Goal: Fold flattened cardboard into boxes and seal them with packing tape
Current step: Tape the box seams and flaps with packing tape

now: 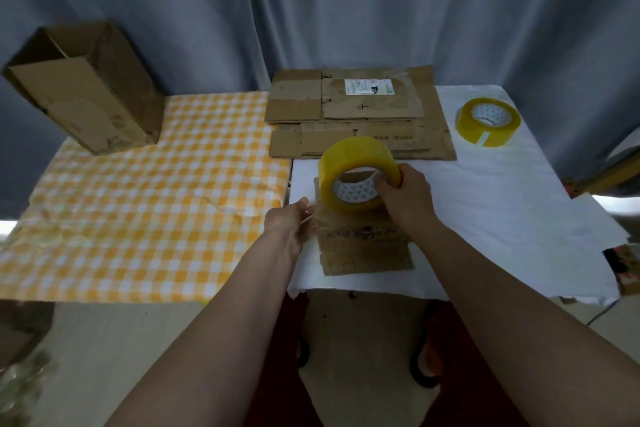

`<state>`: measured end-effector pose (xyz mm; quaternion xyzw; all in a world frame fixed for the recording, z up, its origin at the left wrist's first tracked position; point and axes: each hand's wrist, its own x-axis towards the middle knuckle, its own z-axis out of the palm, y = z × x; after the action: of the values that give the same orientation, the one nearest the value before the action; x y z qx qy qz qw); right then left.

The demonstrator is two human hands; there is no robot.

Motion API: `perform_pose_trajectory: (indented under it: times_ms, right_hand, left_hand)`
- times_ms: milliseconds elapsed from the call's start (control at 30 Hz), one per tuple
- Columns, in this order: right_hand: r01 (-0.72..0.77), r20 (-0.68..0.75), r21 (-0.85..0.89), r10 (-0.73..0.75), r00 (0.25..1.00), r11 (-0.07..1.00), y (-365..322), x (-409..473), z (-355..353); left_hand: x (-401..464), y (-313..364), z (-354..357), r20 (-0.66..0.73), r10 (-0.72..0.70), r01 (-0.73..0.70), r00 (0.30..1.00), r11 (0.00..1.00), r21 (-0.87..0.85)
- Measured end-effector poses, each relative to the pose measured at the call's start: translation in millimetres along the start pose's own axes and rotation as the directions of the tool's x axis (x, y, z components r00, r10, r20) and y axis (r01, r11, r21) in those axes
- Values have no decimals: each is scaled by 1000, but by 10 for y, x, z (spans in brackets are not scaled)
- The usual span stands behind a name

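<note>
At far left an open cardboard box (86, 87) lies tipped on its side on the yellow-checked cloth (138, 201) covering that part of the desk. Moving right, the left hand (294, 222) rests against the left edge of a small folded box (363, 243) on the white sheet (502, 201), its fingers (304, 204) mostly straight and relaxed; whether they pinch a tape end is too blurred to tell. The right hand (408, 194) grips a yellow tape roll (356, 173), fingers curled into its core and thumb on its rim, holding it on edge above the small box. Behind lies a stack of flattened cardboard (360, 114), one sheet bearing a white label. Farther right, a second tape roll (488, 121) lies flat on the white sheet.
</note>
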<state>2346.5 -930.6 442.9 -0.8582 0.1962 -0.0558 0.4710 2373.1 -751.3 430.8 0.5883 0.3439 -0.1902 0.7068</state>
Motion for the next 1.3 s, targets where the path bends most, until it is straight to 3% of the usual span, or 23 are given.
perform_pose_trajectory:
  times_ms: [267, 367, 433, 500, 600, 700, 767, 833, 900, 933, 1000, 1067, 1167, 1267, 1300]
  right_hand:
    - [50, -13, -110, -52, 999, 993, -72, -30, 131]
    - [27, -30, -70, -30, 999, 997, -61, -30, 126]
    - [11, -24, -28, -11, 1000, 1000, -53, -30, 114]
    - [7, -14, -22, -8, 1000, 1000, -53, -35, 110]
    - [2, -9, -6, -2, 1000, 1000, -65, -47, 108]
    - [-5, -7, 7, 5, 1000, 1000, -56, -46, 110]
    - [-3, -3, 16, 3, 1000, 1000, -48, -51, 120]
    - [4, -1, 36, -4, 1000, 999, -39, -53, 127]
    - [9, 0, 53, -9, 1000, 999, -30, -54, 122]
    - [8, 0, 60, -8, 1000, 998, -24, -51, 116]
    - [-3, 5, 85, 3, 1000, 996, -21, -45, 109]
    - [-9, 7, 100, 8, 1000, 995, -18, -39, 108]
    - [-6, 9, 110, 5, 1000, 994, -28, -50, 108]
    - [6, 10, 104, -7, 1000, 995, -30, -57, 98]
    - [3, 13, 100, -4, 1000, 995, -31, -56, 93]
  left_hand:
    - [196, -83, 66, 29, -84, 87, 996, 993, -83]
    - [213, -168, 106, 86, -105, 111, 991, 991, -79]
    - [236, -210, 36, -36, -17, 20, 999, 996, 91]
    - [270, -277, -62, -109, 210, -160, 972, 924, 348]
    - [258, -378, -144, 214, 560, -590, 800, 674, 444]
    - [295, -332, -100, 596, 547, -808, 587, 438, 394]
    - [346, -285, -69, 680, 541, -869, 494, 274, 413]
    - [446, -291, -11, 675, 521, -852, 522, 288, 437]
    - [460, -345, 34, 628, 489, -794, 606, 426, 434]
    - [474, -398, 37, 609, 501, -784, 615, 464, 411]
    - [479, -574, 11, 532, 562, -774, 633, 439, 457]
    - [297, -748, -17, 424, 671, -774, 608, 382, 505]
    - [75, -870, -5, 319, 824, -810, 469, 257, 527]
    - [18, -757, -9, 348, 788, -792, 507, 268, 548]
    - [34, -719, -34, 377, 779, -788, 501, 231, 570]
